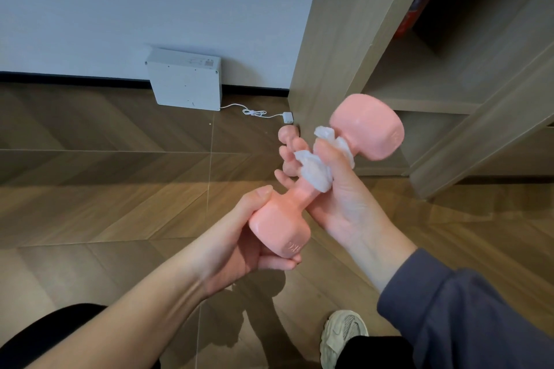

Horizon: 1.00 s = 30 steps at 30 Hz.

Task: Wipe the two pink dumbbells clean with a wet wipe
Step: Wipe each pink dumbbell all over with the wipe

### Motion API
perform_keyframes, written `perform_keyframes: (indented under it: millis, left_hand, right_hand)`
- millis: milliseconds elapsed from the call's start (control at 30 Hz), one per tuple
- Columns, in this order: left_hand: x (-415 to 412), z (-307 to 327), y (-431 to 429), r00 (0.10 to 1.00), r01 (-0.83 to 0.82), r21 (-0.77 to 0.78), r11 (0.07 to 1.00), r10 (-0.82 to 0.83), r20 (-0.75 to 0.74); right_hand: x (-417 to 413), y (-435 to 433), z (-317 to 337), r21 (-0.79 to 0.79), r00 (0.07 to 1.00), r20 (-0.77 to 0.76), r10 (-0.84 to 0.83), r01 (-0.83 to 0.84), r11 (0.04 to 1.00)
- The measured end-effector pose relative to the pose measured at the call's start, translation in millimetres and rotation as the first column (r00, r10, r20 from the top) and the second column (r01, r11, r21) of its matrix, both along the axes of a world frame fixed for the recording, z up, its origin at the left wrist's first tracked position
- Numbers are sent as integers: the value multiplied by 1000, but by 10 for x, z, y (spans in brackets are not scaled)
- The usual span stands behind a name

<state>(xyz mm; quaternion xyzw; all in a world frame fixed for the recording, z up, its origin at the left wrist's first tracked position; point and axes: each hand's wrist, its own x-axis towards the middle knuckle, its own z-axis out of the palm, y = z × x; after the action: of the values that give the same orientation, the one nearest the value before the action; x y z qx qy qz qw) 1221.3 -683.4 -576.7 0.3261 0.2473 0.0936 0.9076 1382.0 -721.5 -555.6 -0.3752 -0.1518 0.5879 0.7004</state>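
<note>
Left hand [236, 241] grips dumbbell [299, 193] by its near head; right hand [344, 198] clasps wipe [314, 172] round handle.

I see my left hand [239, 237] gripping the dumbbell [368, 126] by its near head, my right hand [338, 201] clasping the wipe [314, 171] round its handle; the other dumbbell [287, 132] lies on the floor [120, 189] behind.

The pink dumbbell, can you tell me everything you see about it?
The pink dumbbell looks smooth and a bit shiny, like plastic. It has two chunky heads joined by a thinner handle. It is held above the floor, tilted. The left hand grips the near head. The right hand wraps a white wet wipe round the handle. Raised marks on the near head are too blurry to read.
</note>
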Motion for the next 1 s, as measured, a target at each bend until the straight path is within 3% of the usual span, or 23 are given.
perform_keyframes:
  millis: [67,133,200,267,367,400,433,467,500,567,633,667,733,800,867,1000]
  left_hand:
    - [22,-20,0,996,-54,204,978,68,-62]
    - [42,-36,23,973,-96,499,861,186,-134]
    - [45,-58,39,944,-93,785,612,305,-126]
    - [36,-95,32,925,-78,942,325,375,-53]
    - [45,-139,29,913,-21,993,-117,403,66]
    - [51,-136,25,913,-4,978,-207,398,88]
    - [54,-131,32,913,-2,973,-230,397,96]
    - [59,-120,39,911,-16,982,-188,402,92]
    - [57,-113,45,908,-45,996,-81,411,74]
    - [37,-99,25,915,-116,943,312,403,-21]
    - [22,-111,16,954,-165,669,724,290,-78]
    - [22,-124,7,970,-168,518,839,235,-67]
    - [39,-99,-5,984,-168,350,922,178,2]
    - [48,-49,29,984,-178,299,938,172,47]
    - [35,-38,90,987,-164,313,935,156,51]
    - [33,-101,75,989,-149,315,937,139,54]
  right_hand:
    - [-9,44,32,-33,992,-27,-127,126,992]
    - [13,81,68,-98,966,-18,-258,255,962]
    - [40,116,96,-158,943,-13,-332,326,932]
    - [65,153,76,-209,934,-56,-353,334,919]
    - [88,208,72,-341,906,-132,-401,339,877]
    - [97,218,86,-380,890,-150,-430,350,856]
    - [101,219,100,-397,881,-160,-444,354,847]
    - [92,218,119,-388,887,-160,-434,348,853]
    - [84,216,116,-363,901,-145,-408,335,869]
    - [58,202,94,-289,934,-91,-345,306,907]
    - [30,189,96,-200,959,-46,-281,267,943]
    - [14,180,98,-159,974,8,-226,224,961]
    - [-68,153,85,-153,982,164,-95,120,981]
    - [-202,105,11,-255,961,275,36,37,966]
    - [-311,60,-25,-323,944,310,109,-4,947]
    - [-308,-12,-41,-305,953,282,108,-18,952]
